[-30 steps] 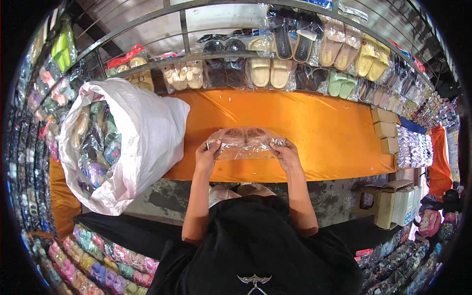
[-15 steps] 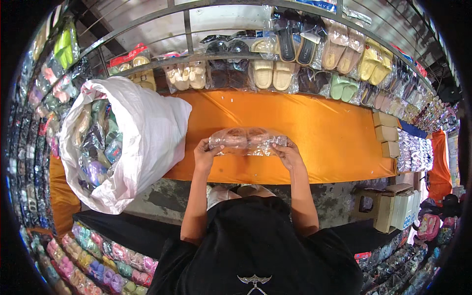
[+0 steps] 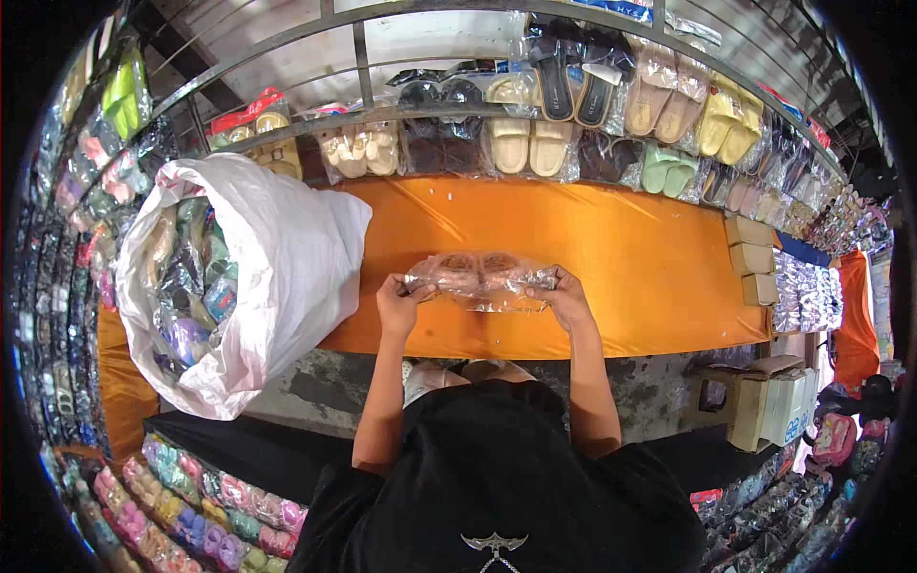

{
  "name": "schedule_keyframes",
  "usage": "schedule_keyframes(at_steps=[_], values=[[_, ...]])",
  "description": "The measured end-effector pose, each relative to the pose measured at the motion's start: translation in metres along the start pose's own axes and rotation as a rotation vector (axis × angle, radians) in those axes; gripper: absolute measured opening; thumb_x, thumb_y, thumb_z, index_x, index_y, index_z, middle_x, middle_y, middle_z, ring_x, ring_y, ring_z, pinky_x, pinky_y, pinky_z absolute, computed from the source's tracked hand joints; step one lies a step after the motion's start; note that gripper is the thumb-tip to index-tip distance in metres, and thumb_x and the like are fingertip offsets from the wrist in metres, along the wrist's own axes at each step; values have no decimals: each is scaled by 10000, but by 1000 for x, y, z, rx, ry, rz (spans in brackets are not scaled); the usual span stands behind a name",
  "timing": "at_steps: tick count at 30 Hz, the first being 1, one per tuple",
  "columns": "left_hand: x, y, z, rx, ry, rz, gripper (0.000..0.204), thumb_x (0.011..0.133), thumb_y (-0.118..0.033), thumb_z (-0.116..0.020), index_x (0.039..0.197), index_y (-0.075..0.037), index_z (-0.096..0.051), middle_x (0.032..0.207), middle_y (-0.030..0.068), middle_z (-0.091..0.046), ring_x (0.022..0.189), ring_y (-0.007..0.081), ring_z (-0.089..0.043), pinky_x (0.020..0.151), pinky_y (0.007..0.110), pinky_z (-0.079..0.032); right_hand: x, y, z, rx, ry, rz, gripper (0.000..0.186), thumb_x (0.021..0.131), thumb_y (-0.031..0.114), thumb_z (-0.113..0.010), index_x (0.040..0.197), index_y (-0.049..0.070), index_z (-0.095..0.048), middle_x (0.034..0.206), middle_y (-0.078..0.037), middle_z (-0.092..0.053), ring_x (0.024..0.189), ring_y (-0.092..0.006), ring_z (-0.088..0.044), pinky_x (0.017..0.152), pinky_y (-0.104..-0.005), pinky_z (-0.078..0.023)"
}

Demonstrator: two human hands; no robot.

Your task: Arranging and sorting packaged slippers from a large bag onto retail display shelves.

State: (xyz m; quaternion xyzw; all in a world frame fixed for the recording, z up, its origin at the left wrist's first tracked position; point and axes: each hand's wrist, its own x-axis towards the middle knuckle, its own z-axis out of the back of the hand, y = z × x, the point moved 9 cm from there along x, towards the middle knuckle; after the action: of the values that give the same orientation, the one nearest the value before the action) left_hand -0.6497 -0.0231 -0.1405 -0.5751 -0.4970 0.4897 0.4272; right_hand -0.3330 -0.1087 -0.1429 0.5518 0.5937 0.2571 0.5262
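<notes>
Over the orange cloth [image 3: 630, 277] I hold a clear plastic bag [image 3: 511, 298] stretched sideways between both hands. Inside it lies a pair of pinkish-brown sandals [image 3: 478, 269], side by side. My left hand [image 3: 397, 301] pinches the bag's left end between thumb and fingers. At the right end, my right hand [image 3: 565, 296] pinches the plastic the same way. Glare on the plastic hides some detail of the sandals.
A large white sack [image 3: 296, 258] full of bagged footwear stands left of my hands. Wrapped slippers [image 3: 530, 143] hang along the metal rail beyond the cloth. Small cardboard boxes [image 3: 750, 260] sit at the cloth's right end, and more cartons [image 3: 764, 411] stand lower right.
The bag has tilted slightly, its near edge hanging a little lower, and the sandals show more clearly. Both hands keep their grip at nearly the same place.
</notes>
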Motion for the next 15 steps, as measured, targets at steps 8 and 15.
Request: schedule_keyframes(at_steps=[8, 15], values=[[0, -20, -10, 52, 6, -12, 299, 729, 84, -786, 842, -2, -523, 814, 107, -673, 758, 139, -658, 675, 256, -557, -5, 15, -7, -9, 41, -33, 368, 702, -168, -730, 946, 40, -549, 941, -55, -642, 905, -164, -642, 852, -283, -531], [-2, -28, -7, 152, 38, -94, 272, 738, 92, -770, 797, 11, -517, 772, 143, -680, 724, 170, -681, 635, 270, -565, 3, 11, -4, -97, -3, 12, 346, 693, -175, -725, 900, 31, -539, 889, -69, -654, 842, -169, -663, 793, -305, -561]])
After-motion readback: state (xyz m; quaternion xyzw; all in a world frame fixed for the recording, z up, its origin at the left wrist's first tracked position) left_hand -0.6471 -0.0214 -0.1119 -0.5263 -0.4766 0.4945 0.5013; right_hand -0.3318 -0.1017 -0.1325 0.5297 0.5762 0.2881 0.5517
